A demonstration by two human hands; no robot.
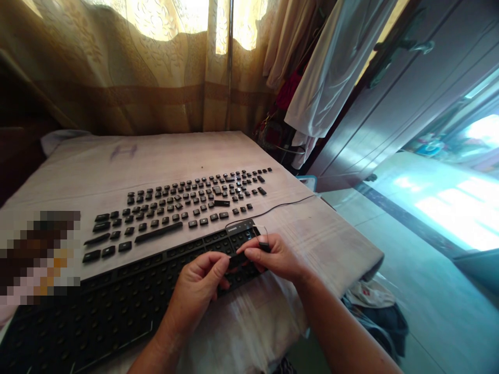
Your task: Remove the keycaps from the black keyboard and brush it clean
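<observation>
A black keyboard (152, 278) with its keycaps off lies along the table's near side, exposing rows of switches. Over its right end, my right hand (278, 257) is closed around what looks like a wire keycap puller (264, 246), with a dark handle and a thin wire loop. My left hand (200, 275) pinches thumb against fingers just left of it. Between both sets of fingertips is a small dark piece, perhaps a keycap; its shape is partly hidden. Beyond the keyboard, loose black keycaps (166, 220) lie in rows, including a long space bar (159, 232).
A pale cloth covers the table (187, 150). The keyboard's thin cable (280, 205) runs to the right edge. Behind hang a patterned curtain (148, 78) and clothes (322, 78). A door (374, 88) stands at right, and clothing (374, 301) lies low beside the table. The left edge is pixelated.
</observation>
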